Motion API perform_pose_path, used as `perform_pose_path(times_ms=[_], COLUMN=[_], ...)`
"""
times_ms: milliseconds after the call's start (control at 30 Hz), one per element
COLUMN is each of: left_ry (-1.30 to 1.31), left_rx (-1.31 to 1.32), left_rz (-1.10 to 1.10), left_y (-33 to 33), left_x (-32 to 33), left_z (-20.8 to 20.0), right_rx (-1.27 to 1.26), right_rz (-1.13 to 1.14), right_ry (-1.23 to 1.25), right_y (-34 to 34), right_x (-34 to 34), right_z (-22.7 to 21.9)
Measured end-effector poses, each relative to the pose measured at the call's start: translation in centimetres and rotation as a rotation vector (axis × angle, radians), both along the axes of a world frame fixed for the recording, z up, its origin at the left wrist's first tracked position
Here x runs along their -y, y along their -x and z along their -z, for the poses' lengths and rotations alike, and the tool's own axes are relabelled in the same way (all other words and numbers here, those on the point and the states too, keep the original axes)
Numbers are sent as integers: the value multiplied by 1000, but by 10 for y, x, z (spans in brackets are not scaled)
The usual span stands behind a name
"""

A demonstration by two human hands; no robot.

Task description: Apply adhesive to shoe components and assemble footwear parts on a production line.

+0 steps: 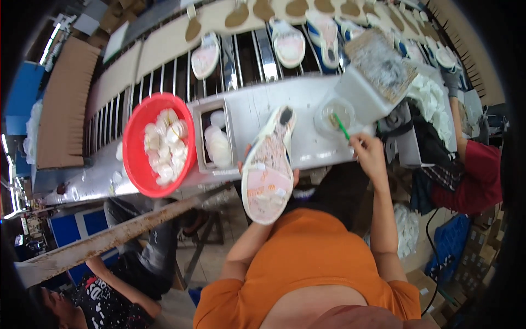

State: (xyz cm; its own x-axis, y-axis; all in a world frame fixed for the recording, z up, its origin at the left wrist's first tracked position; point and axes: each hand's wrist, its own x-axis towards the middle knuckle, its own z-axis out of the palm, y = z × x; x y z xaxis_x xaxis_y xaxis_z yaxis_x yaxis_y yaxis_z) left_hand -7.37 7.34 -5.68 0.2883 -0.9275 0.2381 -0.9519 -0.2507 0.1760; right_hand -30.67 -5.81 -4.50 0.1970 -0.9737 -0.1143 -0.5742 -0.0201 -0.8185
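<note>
My left hand (296, 176) grips a shoe (268, 175) from beneath, its underside turned up. The shoe has a white rim, a pinkish, stained bottom and a dark patch at its far end. Most of that hand is hidden behind the shoe; fingers show at both sides. My right hand (368, 156) pinches a thin brush by its green handle (341, 127). The brush's lower end is inside a clear round bowl (350, 111) on the pale worktop (307, 148), just beyond the hand.
Left on the worktop are a red basin (131, 164) of white pieces and a tray (195, 131) of white discs. Shoes (287, 44) and brown insoles (236, 15) lie along the rollers beyond. A grimy block (379, 60) stands right. Other people sit left (115, 290) and right (471, 186).
</note>
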Motion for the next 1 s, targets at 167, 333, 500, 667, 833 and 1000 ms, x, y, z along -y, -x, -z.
perform_pose_path(times_ms=[167,333,500,667,833,1000], left_ry=[54,198,286,220,204,631], left_rx=[-170,-404,-529,-709,-1172,-2535], left_rz=[53,123,267,210,86,-215], left_y=[13,21,21,21,17,13], left_x=[-13,-18,-21,-8,-2,-5], left_z=[-14,-9,-3,9,20,23], right_rx=[60,165,408,563,593,502], right_rz=[14,63,113,53,-120,-363], right_ry=[36,96,-137,-182,-221,50], right_y=[5,-4,-6,-29,-61,-73], right_x=[-13,-23,-20,-15,-40,-71], right_z=[16,-9,4,-13,-38,-42])
